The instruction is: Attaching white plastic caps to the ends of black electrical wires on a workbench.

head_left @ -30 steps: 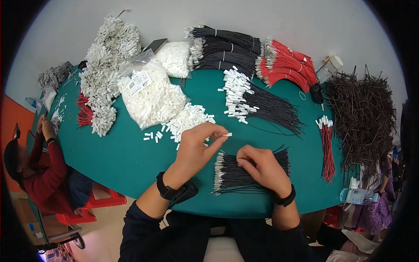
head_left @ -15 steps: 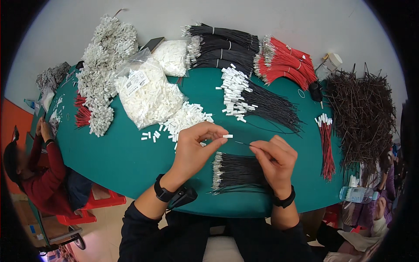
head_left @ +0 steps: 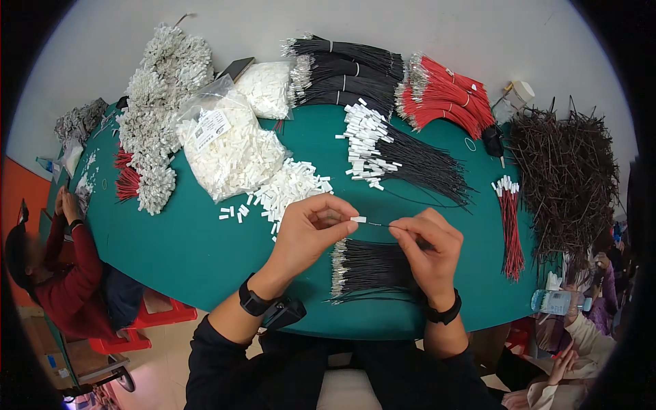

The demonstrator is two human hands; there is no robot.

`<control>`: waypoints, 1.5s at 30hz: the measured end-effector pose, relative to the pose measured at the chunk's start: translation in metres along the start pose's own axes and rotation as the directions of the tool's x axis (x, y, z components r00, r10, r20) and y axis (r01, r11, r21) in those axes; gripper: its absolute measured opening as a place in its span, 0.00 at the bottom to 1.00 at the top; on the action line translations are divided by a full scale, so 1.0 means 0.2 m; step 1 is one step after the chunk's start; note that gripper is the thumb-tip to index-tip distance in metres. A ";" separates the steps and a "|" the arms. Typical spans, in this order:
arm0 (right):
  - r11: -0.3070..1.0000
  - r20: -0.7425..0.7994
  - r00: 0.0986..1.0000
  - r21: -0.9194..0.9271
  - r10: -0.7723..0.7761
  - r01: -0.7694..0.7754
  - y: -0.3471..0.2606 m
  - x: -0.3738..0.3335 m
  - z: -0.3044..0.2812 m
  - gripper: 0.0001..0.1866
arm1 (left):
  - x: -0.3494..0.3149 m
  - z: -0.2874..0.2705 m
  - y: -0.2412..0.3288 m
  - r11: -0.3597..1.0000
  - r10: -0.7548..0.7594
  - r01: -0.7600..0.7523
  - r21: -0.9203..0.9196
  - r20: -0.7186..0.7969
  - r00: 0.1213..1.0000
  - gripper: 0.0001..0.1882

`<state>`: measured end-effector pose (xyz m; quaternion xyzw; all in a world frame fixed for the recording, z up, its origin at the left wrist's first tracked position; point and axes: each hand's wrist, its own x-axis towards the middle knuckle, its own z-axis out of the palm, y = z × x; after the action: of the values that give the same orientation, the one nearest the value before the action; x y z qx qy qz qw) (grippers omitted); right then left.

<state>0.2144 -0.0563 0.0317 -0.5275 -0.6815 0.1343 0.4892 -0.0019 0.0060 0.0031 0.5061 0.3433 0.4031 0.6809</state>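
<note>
Between the thumb and forefinger of my left hand (head_left: 301, 229) is a small white connector housing (head_left: 359, 219). My right hand (head_left: 434, 247) pinches a thin black wire (head_left: 378, 224), whose tip meets the housing's right end; whether it is inside I cannot tell. Below both hands lies a row of black wires (head_left: 376, 270) with bare metal terminals at their left ends. Just beyond my left hand is a loose pile of white housings (head_left: 292, 186). Farther back, a heap of black wires (head_left: 427, 164) has white housings on the left ends.
A clear bag of white housings (head_left: 232, 154) stands behind the pile. Banded black wire bundles (head_left: 352, 72) and red bundles (head_left: 447, 96) line the back of the green table (head_left: 205, 263). Dark tangled wires (head_left: 567, 178) lie right. Another person (head_left: 65, 273) sits at left.
My hands have come together, closing the gap between the black wire's tip and the white housing. The housing sits slightly lower. At lower right, another person's hands have moved by the bottle.
</note>
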 end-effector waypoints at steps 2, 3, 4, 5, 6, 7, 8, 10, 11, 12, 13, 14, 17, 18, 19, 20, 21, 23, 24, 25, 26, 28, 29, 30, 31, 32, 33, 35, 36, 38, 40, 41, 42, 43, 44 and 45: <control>0.999 -0.033 0.999 0.048 0.022 -0.021 0.00 0.00 0.01 0.09 | 0.00 0.00 0.00 1.000 -0.007 0.007 0.015 -0.002 1.000 0.09; 0.999 -0.029 0.999 0.029 0.016 -0.015 0.00 0.00 0.00 0.09 | 0.00 0.00 0.00 0.999 -0.014 0.014 0.030 -0.003 1.000 0.09; 1.000 -0.025 1.000 0.009 0.010 -0.010 -0.01 0.01 0.00 0.09 | 0.00 0.00 0.01 0.999 -0.014 0.014 0.030 -0.003 1.000 0.09; 1.000 -0.025 1.000 0.010 0.010 -0.010 -0.01 0.01 -0.01 0.09 | 0.00 0.00 0.01 0.999 -0.018 0.019 0.038 -0.005 1.000 0.09; 1.000 -0.016 1.000 -0.012 -0.007 0.007 -0.01 0.01 -0.01 0.08 | 0.00 0.00 0.01 0.999 -0.022 0.023 0.046 -0.007 1.000 0.09; 0.999 -0.007 1.000 -0.033 -0.024 0.024 -0.01 0.01 -0.01 0.08 | 0.00 0.00 0.01 0.999 -0.023 0.023 0.046 -0.007 1.000 0.09; 0.999 -0.008 1.000 -0.034 -0.024 0.024 -0.02 0.02 -0.01 0.08 | 0.00 0.00 0.01 0.998 -0.021 0.021 0.054 -0.004 1.000 0.09; 0.999 -0.013 1.000 -0.039 -0.019 0.019 -0.02 0.02 -0.01 0.08 | 0.00 0.00 0.01 0.998 -0.019 0.019 0.062 -0.001 1.000 0.09; 0.999 -0.013 1.000 -0.040 -0.019 0.019 -0.02 0.02 -0.01 0.08 | 0.00 0.00 0.01 0.999 -0.009 0.009 0.052 0.003 1.000 0.09; 0.999 -0.011 1.000 -0.044 -0.029 0.028 -0.02 0.02 -0.01 0.08 | 0.00 0.00 0.01 0.999 0.002 -0.002 0.041 0.007 1.000 0.09; 0.998 -0.009 0.999 -0.048 -0.039 0.039 -0.02 0.02 -0.01 0.08 | 0.00 0.00 0.01 0.999 0.003 -0.003 0.041 0.008 1.000 0.09; 0.998 -0.008 0.999 -0.048 -0.037 0.036 -0.02 0.01 -0.01 0.08 | 0.00 0.00 0.00 0.999 0.004 -0.005 0.043 0.017 1.000 0.08; 0.997 0.003 0.999 -0.060 -0.042 0.042 -0.01 0.01 0.00 0.08 | 0.00 0.01 0.00 1.000 0.007 -0.008 0.030 0.034 0.999 0.08; 0.997 0.015 0.999 -0.062 -0.045 0.046 -0.01 0.01 0.00 0.07 | 0.00 0.01 0.00 1.000 0.011 -0.012 0.016 0.041 0.999 0.08; 0.997 0.026 0.999 -0.065 -0.048 0.049 -0.01 0.01 0.00 0.07 | -0.01 0.01 -0.01 1.000 0.011 -0.012 0.016 0.041 0.999 0.08; 0.997 0.026 0.999 -0.066 -0.048 0.050 -0.01 0.01 0.00 0.07 | -0.01 0.01 -0.02 0.998 0.051 -0.052 0.035 0.034 0.998 0.07; 0.997 0.019 0.999 -0.057 -0.044 0.045 -0.02 0.01 0.01 0.07 | -0.01 0.01 -0.03 0.994 0.090 -0.092 0.055 0.029 0.995 0.07; 0.998 0.012 0.999 -0.049 -0.039 0.040 -0.02 0.00 0.01 0.07 | -0.01 0.02 -0.02 0.988 0.120 -0.122 0.095 0.021 0.992 0.07; 0.999 0.021 1.000 -0.036 -0.018 0.019 -0.02 0.00 0.01 0.07 | -0.02 0.02 -0.01 0.979 0.151 -0.151 0.135 0.015 0.988 0.06; 1.000 0.030 1.000 -0.023 0.003 -0.002 -0.02 0.00 0.01 0.07 | -0.02 0.03 0.00 0.979 0.151 -0.151 0.135 0.016 0.988 0.06; 1.000 0.030 1.000 -0.023 0.003 -0.003 -0.02 0.00 0.01 0.07 | -0.02 0.03 0.00 0.974 0.150 -0.152 0.169 0.020 0.988 0.07; 1.000 0.019 1.000 -0.027 0.000 0.000 -0.01 -0.01 0.02 0.06 | -0.02 0.04 0.00 0.968 0.149 -0.151 0.202 0.025 0.988 0.07; 1.000 0.018 1.000 -0.027 0.001 0.000 -0.01 0.00 0.02 0.06 | -0.02 0.04 0.00 0.963 0.160 -0.163 0.213 0.030 0.987 0.07; 1.000 0.028 1.000 -0.018 0.014 -0.014 -0.01 0.00 0.02 0.06 | -0.02 0.04 0.00 0.959 0.171 -0.175 0.224 0.035 0.985 0.07; 1.000 0.037 0.999 -0.009 0.028 -0.028 -0.01 0.00 0.01 0.06 | -0.02 0.04 0.00 0.959 0.171 -0.175 0.225 0.036 0.985 0.07; 1.000 0.037 0.999 -0.010 0.028 -0.028 -0.01 0.00 0.01 0.06 | -0.03 0.05 0.00 0.947 0.191 -0.197 0.254 0.048 0.980 0.07; 1.000 0.047 0.999 -0.004 0.026 -0.026 -0.01 0.00 0.02 0.06 | -0.03 0.05 0.00 0.934 0.210 -0.219 0.284 0.061 0.976 0.07; 1.000 0.057 0.998 0.002 0.024 -0.024 -0.01 0.00 0.02 0.06 | -0.03 0.05 -0.01 0.926 0.230 -0.238 0.293 0.061 0.971 0.07; 1.000 0.060 0.998 -0.001 0.021 -0.021 -0.01 -0.01 0.02 0.06 | -0.02 0.05 -0.02 0.918 0.249 -0.256 0.303 0.062 0.966 0.07; 1.000 0.064 0.998 -0.004 0.018 -0.018 -0.01 -0.01 0.01 0.06 | -0.03 0.05 -0.02 0.920 0.240 -0.245 0.304 0.056 0.969 0.07; 1.000 0.076 0.997 -0.019 0.006 -0.004 -0.01 0.00 0.01 0.06 | -0.03 0.05 -0.02 0.923 0.231 -0.235 0.305 0.052 0.972 0.07; 1.000 0.075 0.997 -0.018 0.006 -0.005 -0.01 0.00 0.01 0.06 | -0.03 0.05 -0.02 0.931 0.223 -0.228 0.284 0.051 0.974 0.07; 1.000 0.074 0.997 -0.018 -0.009 0.011 -0.01 0.00 0.02 0.06 | -0.03 0.05 -0.02 0.940 0.214 -0.220 0.262 0.052 0.975 0.07; 0.999 0.073 0.997 -0.018 -0.025 0.026 -0.01 0.00 0.02 0.06 | -0.03 0.05 -0.03 0.940 0.214 -0.220 0.262 0.052 0.975 0.07; 0.999 0.072 0.997 -0.019 -0.024 0.025 -0.01 0.00 0.02 0.06 | -0.03 0.04 -0.03 0.943 0.196 -0.204 0.264 0.055 0.979 0.07; 0.999 0.073 0.997 -0.023 -0.030 0.032 -0.01 0.00 0.02 0.06 | -0.03 0.04 -0.03 0.946 0.179 -0.188 0.265 0.057 0.982 0.07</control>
<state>0.2106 -0.0557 0.0312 -0.5176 -0.7084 0.1372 0.4598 0.0039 -0.0046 0.0002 0.6302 0.3353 0.4060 0.5706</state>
